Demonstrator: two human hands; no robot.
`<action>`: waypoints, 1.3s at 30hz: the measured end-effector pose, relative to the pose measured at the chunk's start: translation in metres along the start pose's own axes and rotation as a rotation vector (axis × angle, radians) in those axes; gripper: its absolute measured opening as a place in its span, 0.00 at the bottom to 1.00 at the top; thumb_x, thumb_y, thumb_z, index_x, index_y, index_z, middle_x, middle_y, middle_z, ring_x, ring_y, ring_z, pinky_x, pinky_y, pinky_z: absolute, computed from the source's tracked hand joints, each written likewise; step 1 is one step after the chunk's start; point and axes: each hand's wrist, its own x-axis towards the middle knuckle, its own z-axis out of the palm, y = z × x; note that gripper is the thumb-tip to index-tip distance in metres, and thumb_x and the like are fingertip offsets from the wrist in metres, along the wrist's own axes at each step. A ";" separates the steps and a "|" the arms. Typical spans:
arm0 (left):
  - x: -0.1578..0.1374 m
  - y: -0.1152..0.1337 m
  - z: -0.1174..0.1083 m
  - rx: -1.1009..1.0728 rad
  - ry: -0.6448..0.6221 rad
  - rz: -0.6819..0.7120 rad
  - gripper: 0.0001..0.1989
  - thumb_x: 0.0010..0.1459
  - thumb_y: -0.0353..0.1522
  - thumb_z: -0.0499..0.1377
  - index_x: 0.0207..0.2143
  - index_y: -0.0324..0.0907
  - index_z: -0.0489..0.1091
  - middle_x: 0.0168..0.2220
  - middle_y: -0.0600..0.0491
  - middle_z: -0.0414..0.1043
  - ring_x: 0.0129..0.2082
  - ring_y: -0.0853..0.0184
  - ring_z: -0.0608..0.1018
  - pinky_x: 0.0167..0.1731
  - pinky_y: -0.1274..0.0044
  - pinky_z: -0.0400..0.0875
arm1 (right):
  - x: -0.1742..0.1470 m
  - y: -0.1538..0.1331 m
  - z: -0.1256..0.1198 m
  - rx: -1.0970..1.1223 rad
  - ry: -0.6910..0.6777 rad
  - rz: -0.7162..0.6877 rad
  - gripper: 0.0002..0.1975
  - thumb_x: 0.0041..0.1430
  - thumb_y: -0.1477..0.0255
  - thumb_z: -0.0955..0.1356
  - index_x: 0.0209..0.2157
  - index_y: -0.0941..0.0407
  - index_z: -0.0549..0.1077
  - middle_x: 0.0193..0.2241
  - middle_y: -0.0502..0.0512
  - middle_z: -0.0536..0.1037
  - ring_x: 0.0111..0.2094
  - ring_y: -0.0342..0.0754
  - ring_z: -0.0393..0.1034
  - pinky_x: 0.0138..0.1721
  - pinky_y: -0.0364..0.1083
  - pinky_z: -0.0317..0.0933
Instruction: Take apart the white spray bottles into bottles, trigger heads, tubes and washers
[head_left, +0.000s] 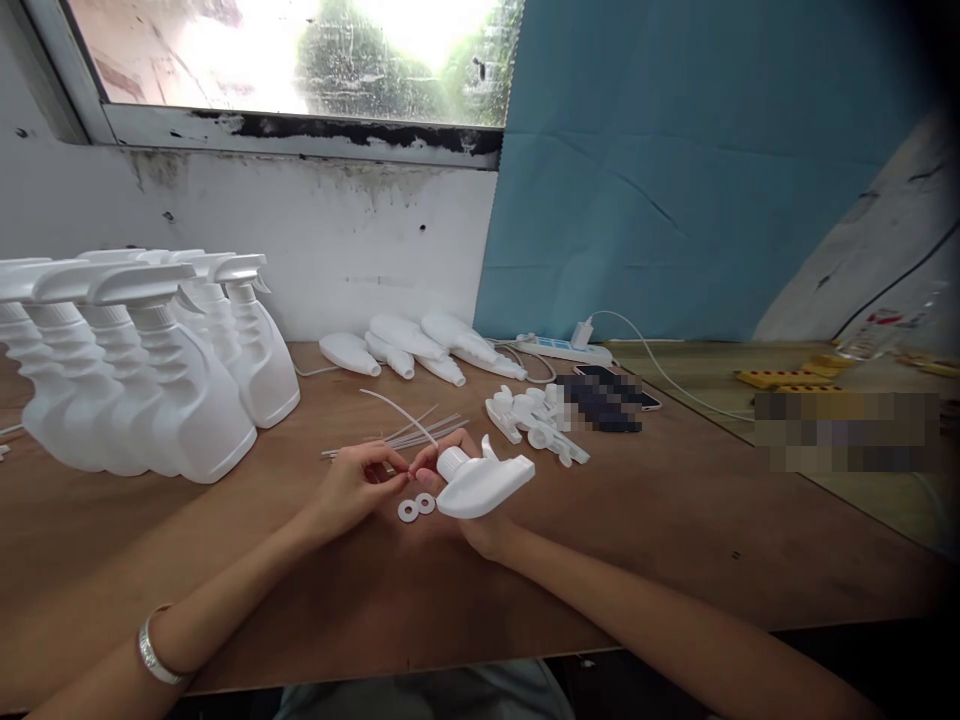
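Note:
A white trigger spray head [484, 485] lies tilted in my right hand [430, 478], which is closed around it. A thin curved dip tube [401, 408] sticks out of its collar toward the upper left. Thumb and fingertips of my left hand [367, 488] are pinched together against the right fingertips; anything between them is too small to make out. Two white ring washers [417, 507] lie on the table just below the fingers. Behind my hands are several loose straight tubes [427, 432].
White spray bottles [202, 400] with heads fitted stand in rows at left. Empty-looking bottles [405, 338] lie near the wall. Loose spray heads [536, 420] sit right of my hands, near a phone [630, 388] and a power strip [562, 348] with a cable.

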 end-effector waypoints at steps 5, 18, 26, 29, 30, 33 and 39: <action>-0.001 0.000 0.002 0.067 -0.063 0.035 0.13 0.51 0.38 0.55 0.26 0.37 0.72 0.25 0.52 0.68 0.24 0.72 0.66 0.22 0.82 0.59 | 0.001 0.004 -0.003 -0.211 -0.057 -0.169 0.08 0.49 0.72 0.68 0.31 0.53 0.64 0.32 0.49 0.68 0.34 0.46 0.63 0.36 0.46 0.59; -0.001 0.004 -0.001 0.179 -0.026 0.163 0.07 0.52 0.31 0.55 0.27 0.39 0.71 0.24 0.55 0.67 0.24 0.73 0.66 0.24 0.83 0.60 | -0.001 0.001 -0.004 -0.354 -0.088 -0.181 0.08 0.50 0.68 0.68 0.31 0.53 0.64 0.33 0.51 0.69 0.35 0.48 0.63 0.37 0.49 0.60; -0.002 0.002 -0.002 0.213 -0.020 0.231 0.05 0.51 0.30 0.55 0.26 0.38 0.70 0.23 0.55 0.66 0.23 0.75 0.64 0.24 0.83 0.60 | -0.002 0.003 -0.003 -0.322 -0.095 -0.198 0.08 0.51 0.69 0.67 0.32 0.52 0.63 0.34 0.51 0.68 0.35 0.48 0.63 0.36 0.49 0.61; -0.002 0.003 -0.002 0.214 -0.019 0.223 0.05 0.51 0.29 0.55 0.25 0.38 0.69 0.23 0.55 0.66 0.22 0.75 0.64 0.24 0.83 0.60 | -0.002 0.002 -0.002 -0.337 -0.088 -0.204 0.07 0.51 0.70 0.67 0.32 0.51 0.63 0.33 0.50 0.68 0.35 0.48 0.63 0.36 0.49 0.61; -0.002 0.003 -0.002 0.212 -0.020 0.220 0.05 0.51 0.29 0.55 0.25 0.38 0.69 0.23 0.55 0.65 0.22 0.75 0.64 0.24 0.83 0.60 | -0.002 0.002 -0.002 -0.343 -0.085 -0.209 0.07 0.51 0.70 0.67 0.32 0.51 0.63 0.33 0.50 0.68 0.35 0.48 0.63 0.36 0.49 0.61; -0.002 0.001 -0.002 0.211 -0.022 0.216 0.04 0.50 0.29 0.55 0.25 0.38 0.68 0.23 0.56 0.65 0.22 0.75 0.64 0.23 0.83 0.60 | -0.002 0.002 -0.002 -0.349 -0.074 -0.225 0.07 0.51 0.70 0.67 0.32 0.51 0.63 0.33 0.50 0.68 0.34 0.48 0.63 0.36 0.49 0.60; -0.003 0.001 -0.002 0.211 -0.003 0.214 0.04 0.50 0.28 0.55 0.24 0.38 0.68 0.22 0.56 0.64 0.22 0.75 0.64 0.23 0.83 0.59 | -0.003 0.000 -0.002 -0.356 -0.079 -0.219 0.07 0.51 0.70 0.67 0.31 0.52 0.63 0.33 0.50 0.69 0.35 0.47 0.63 0.37 0.48 0.59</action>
